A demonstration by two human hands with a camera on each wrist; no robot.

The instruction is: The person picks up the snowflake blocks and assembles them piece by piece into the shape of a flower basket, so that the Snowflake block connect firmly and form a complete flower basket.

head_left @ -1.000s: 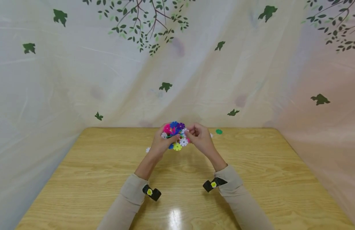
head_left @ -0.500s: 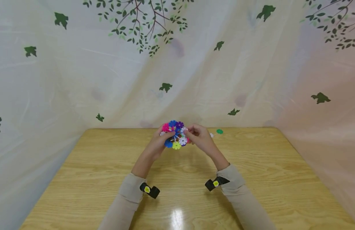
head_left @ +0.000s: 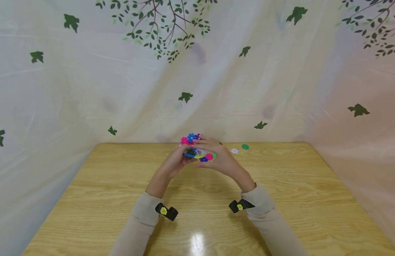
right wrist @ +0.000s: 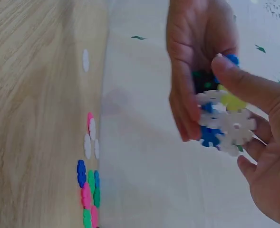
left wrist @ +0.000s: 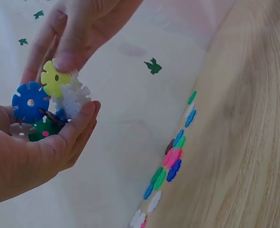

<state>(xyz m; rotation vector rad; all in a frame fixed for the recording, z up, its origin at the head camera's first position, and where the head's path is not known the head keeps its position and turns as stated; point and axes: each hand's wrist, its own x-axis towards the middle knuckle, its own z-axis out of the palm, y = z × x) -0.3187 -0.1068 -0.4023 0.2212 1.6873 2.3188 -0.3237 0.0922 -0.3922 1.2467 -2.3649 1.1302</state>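
A cluster of joined flower-shaped discs, with a blue disc (head_left: 191, 138), a pink disc (head_left: 209, 156) and other colours, is held above the table between both hands. My left hand (head_left: 176, 160) cups it from the left and below, fingers curled round its side. My right hand (head_left: 216, 154) lies over its right part, fingers across the top. In the left wrist view the right thumb touches a yellow disc (left wrist: 55, 78) beside a blue disc (left wrist: 30, 102). White discs (right wrist: 237, 126) face the right wrist view, between the left palm and the right fingers.
Loose discs lie along the table's far edge, among them a white one (head_left: 234, 151) and a green one (head_left: 245, 147). More loose ones, such as a dark blue disc (right wrist: 81, 173), show in the wrist views. Behind the wooden table (head_left: 197, 199) hangs a leaf-printed cloth (head_left: 146, 99).
My right hand has gone from pinching a white disc at the cluster's right side to spreading over the cluster. The cluster has tilted, and its yellow disc now shows edge-on in the head view.
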